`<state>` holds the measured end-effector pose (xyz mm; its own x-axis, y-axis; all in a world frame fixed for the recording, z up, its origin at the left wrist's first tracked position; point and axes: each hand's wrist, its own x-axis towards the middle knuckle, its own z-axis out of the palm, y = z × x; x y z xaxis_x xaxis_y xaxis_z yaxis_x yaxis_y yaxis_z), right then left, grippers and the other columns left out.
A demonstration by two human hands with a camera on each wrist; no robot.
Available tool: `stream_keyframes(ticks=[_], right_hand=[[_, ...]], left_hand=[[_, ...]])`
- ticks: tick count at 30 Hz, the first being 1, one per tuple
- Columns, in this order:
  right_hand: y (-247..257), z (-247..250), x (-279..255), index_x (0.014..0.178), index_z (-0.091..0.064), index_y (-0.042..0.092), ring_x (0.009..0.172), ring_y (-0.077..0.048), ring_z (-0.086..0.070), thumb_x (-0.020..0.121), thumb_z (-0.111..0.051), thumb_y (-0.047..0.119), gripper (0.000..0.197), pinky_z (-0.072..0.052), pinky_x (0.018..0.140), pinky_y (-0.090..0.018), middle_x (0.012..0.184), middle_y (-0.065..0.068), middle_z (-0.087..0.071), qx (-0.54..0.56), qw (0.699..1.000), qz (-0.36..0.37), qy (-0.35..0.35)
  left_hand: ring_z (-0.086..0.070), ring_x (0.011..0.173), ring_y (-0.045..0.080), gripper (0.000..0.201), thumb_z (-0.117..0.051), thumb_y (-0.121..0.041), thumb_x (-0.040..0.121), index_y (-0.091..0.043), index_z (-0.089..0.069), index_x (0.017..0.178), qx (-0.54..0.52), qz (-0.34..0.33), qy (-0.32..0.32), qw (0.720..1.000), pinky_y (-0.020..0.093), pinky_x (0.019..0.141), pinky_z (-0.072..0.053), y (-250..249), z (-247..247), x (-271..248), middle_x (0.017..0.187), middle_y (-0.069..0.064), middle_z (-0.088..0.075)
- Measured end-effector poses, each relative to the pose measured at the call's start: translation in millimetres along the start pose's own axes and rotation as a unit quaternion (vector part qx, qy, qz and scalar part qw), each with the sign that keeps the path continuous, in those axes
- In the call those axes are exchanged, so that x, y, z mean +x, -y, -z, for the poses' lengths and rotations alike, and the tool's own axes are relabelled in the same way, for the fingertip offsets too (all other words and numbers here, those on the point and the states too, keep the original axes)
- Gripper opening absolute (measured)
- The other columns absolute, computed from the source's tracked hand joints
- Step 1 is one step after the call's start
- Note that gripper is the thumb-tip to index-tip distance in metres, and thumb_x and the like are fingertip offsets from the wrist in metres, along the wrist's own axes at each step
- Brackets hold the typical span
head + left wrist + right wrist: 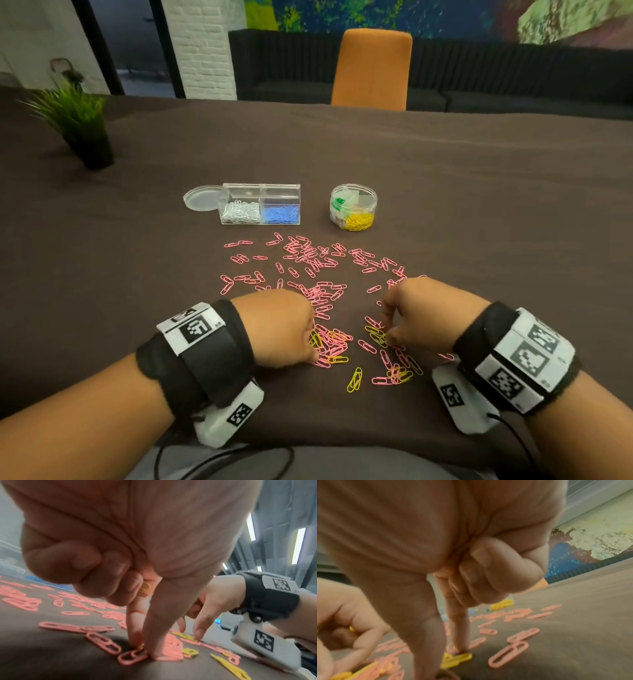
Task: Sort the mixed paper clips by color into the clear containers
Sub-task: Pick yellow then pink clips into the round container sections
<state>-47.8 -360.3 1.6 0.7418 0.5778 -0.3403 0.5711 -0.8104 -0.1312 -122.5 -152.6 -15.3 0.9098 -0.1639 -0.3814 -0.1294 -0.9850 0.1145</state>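
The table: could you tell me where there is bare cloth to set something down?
Bare cloth lies between the potted plant and the rectangular container, and right of the round container. The pink and yellow clips crowd the stretch from the containers to both hands.

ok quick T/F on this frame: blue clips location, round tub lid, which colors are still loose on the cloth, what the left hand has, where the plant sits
1. The blue clips sit in the right half of the rectangular clear box. True.
2. The round tub has its lid on. False: it is open; the round lid lies beside the rectangular box.
3. Only pink clips and yellow clips are loose on the cloth. True.
4. The left hand holds nothing. False: yellow clips are tucked in its curled fingers, and thumb and forefinger pinch at another.
5. The plant stands at the far right. False: far left.
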Motion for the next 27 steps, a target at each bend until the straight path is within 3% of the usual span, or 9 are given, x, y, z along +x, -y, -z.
stream_keyframes(ticks=[6, 9, 12, 14, 16, 19, 21, 25, 27], right_hand=[[9, -4, 10, 0.097, -0.069, 0.021, 0.091, -0.017, -0.062, 0.087, -0.065, 0.03, 0.014, -0.043, 0.06, -0.021, 0.1, 0.001, -0.066, -0.033, 0.999, -0.003, 0.013], [9, -6, 9, 0.097, -0.067, 0.019, 0.091, -0.018, -0.061, 0.09, -0.057, 0.021, 0.013, -0.041, 0.06, -0.019, 0.099, -0.001, -0.066, -0.026, 0.999, -0.003, 0.023], [9, -5, 6, 0.095, -0.066, 0.02, 0.09, -0.017, -0.061, 0.089, -0.057, 0.022, 0.012, -0.045, 0.064, -0.021, 0.096, 0.0, -0.065, -0.009, 1.0, -0.006, 0.025], [10, -5, 5, 0.095, -0.066, 0.02, 0.089, -0.016, -0.061, 0.088, -0.062, 0.028, 0.011, -0.047, 0.066, -0.022, 0.096, 0.001, -0.066, -0.001, 1.0, -0.005, 0.024], [12, -5, 5, 0.091, -0.065, 0.021, 0.085, -0.014, -0.06, 0.089, -0.065, 0.031, 0.01, -0.042, 0.06, -0.019, 0.096, 0.002, -0.066, -0.006, 1.0, 0.001, 0.026], [13, -8, 7, 0.088, -0.063, 0.023, 0.081, -0.015, -0.055, 0.091, -0.06, 0.026, 0.005, -0.038, 0.057, -0.018, 0.097, -0.001, -0.066, -0.016, 1.0, 0.015, 0.018], [13, -11, 8, 0.089, -0.063, 0.021, 0.079, -0.017, -0.054, 0.091, -0.054, 0.024, 0.01, -0.038, 0.057, -0.019, 0.095, -0.002, -0.066, -0.029, 0.999, 0.026, 0.011], [5, -11, 8, 0.077, -0.056, 0.024, 0.071, -0.014, -0.053, 0.085, -0.058, 0.025, 0.008, -0.043, 0.06, -0.024, 0.079, 0.004, -0.06, 0.019, 0.999, 0.046, -0.011], [-5, -8, 7, 0.076, -0.055, 0.021, 0.063, -0.01, -0.05, 0.084, -0.06, 0.023, 0.009, -0.045, 0.063, -0.028, 0.071, 0.006, -0.057, 0.115, 0.99, 0.061, -0.048]], left_hand=[[-0.062, 0.084, 0.021, 0.019, -0.053, -0.027, 0.091, -0.012, -0.063, 0.083, -0.074, 0.013, -0.028, 0.997, 0.033, 0.077, -0.053, 10, 3, 2, 0.09, 0.004, -0.069], [-0.05, 0.07, 0.018, 0.022, -0.048, -0.018, 0.093, -0.014, -0.045, 0.072, -0.194, 0.033, -0.045, 0.979, 0.025, 0.066, -0.043, 17, 11, 3, 0.085, 0.015, -0.057], [-0.026, 0.045, 0.012, 0.016, -0.047, -0.025, 0.07, -0.02, -0.038, 0.059, -0.396, 0.06, -0.049, 0.915, 0.022, 0.043, -0.023, 23, 20, 1, 0.059, 0.003, -0.034], [-0.022, 0.04, 0.011, 0.028, -0.049, -0.028, 0.083, -0.02, -0.037, 0.059, -0.482, 0.05, -0.04, 0.874, 0.018, 0.041, -0.019, 28, 18, 3, 0.054, -0.004, -0.028], [-0.032, 0.04, 0.011, 0.037, -0.05, -0.033, 0.1, -0.019, -0.041, 0.067, -0.537, 0.03, -0.028, 0.842, 0.02, 0.037, -0.029, 26, 15, 5, 0.054, -0.003, -0.035], [-0.057, 0.051, 0.015, 0.025, -0.047, -0.027, 0.104, -0.009, -0.053, 0.087, -0.559, -0.002, 0.006, 0.829, 0.022, 0.042, -0.047, 21, 12, 5, 0.061, 0.003, -0.054], [-0.057, 0.053, 0.013, 0.018, -0.045, -0.02, 0.105, -0.01, -0.06, 0.102, -0.524, -0.014, 0.007, 0.852, 0.022, 0.046, -0.047, 21, 9, 5, 0.063, 0.001, -0.054], [-0.062, 0.076, 0.006, 0.014, -0.061, -0.035, 0.094, -0.028, -0.073, 0.095, -0.226, -0.043, -0.027, 0.973, 0.03, 0.076, -0.052, 16, 13, 4, 0.08, -0.01, -0.067], [-0.055, 0.071, -0.001, 0.01, -0.068, -0.035, 0.089, -0.033, -0.074, 0.096, -0.133, -0.049, -0.032, 0.989, 0.024, 0.068, -0.045, 11, 15, 4, 0.075, -0.017, -0.06]])
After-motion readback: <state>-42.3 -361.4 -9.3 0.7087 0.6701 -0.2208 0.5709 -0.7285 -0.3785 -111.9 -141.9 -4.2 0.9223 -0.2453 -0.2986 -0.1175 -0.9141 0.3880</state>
